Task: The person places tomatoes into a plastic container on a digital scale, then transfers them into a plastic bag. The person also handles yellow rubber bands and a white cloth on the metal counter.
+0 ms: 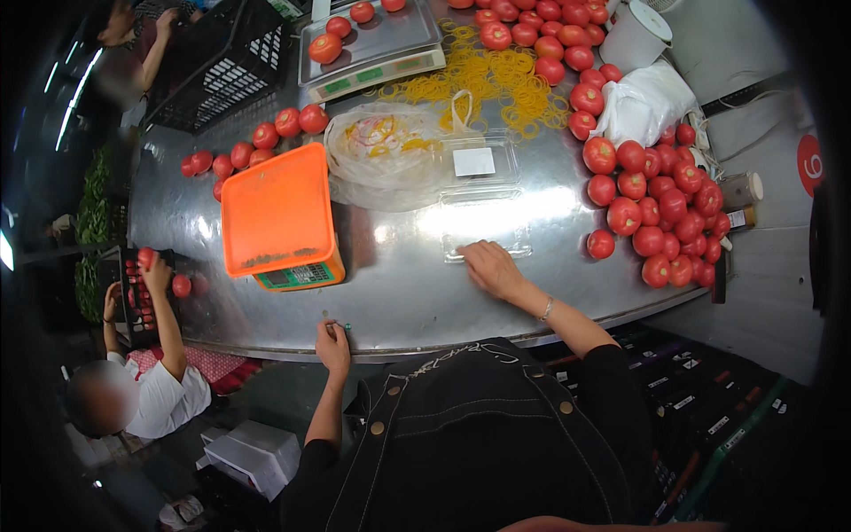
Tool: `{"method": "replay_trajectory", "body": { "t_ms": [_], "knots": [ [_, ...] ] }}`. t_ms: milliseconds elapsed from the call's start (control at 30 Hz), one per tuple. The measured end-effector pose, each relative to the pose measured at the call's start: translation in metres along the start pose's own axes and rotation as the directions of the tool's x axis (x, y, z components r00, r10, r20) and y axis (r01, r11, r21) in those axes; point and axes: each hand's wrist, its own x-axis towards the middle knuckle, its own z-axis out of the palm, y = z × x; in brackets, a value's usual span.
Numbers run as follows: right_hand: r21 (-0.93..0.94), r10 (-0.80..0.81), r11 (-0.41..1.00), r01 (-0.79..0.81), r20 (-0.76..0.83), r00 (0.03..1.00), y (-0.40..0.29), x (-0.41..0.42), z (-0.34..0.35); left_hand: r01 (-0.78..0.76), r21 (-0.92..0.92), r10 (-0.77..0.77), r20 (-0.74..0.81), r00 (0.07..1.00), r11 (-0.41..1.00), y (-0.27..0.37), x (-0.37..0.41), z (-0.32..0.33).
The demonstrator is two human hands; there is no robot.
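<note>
My right hand (493, 269) has its fingers on the front edge of a clear plastic clamshell box (522, 251). That box lies open on the steel table, its lid (508, 173) folded back and bearing a white label (474, 161). Close to the table's front edge, my left hand (332, 347) has its fingers curled beside a small green object (347, 326). Whether those fingers hold anything is hard to tell. An orange-topped scale (279, 213) stands beyond my left hand. Many loose tomatoes (668, 206) are heaped at the right.
Behind the box sit a plastic bag of rubber bands (385, 149) and loose yellow bands (498, 80). A second scale (372, 46) carries several tomatoes. A black crate (233, 73) stands back left. At left, a co-worker (169, 399) handles tomatoes. White bags (648, 100) lie right.
</note>
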Motion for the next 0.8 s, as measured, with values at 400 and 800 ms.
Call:
{"method": "replay_trajectory", "body": {
  "t_ms": [400,800],
  "knots": [
    [0.934,0.598,0.228,0.274,-0.357,0.717,-0.114,0.046,-0.105,0.225,-0.853,0.560,0.486,0.670,0.471,0.108,0.020,0.023],
    [0.902,0.503,-0.425,0.077,0.165,0.849,-0.172,0.085,0.004,0.181,-0.941,0.367,0.067,0.928,-0.287,0.165,0.085,-0.153]
  ]
}}
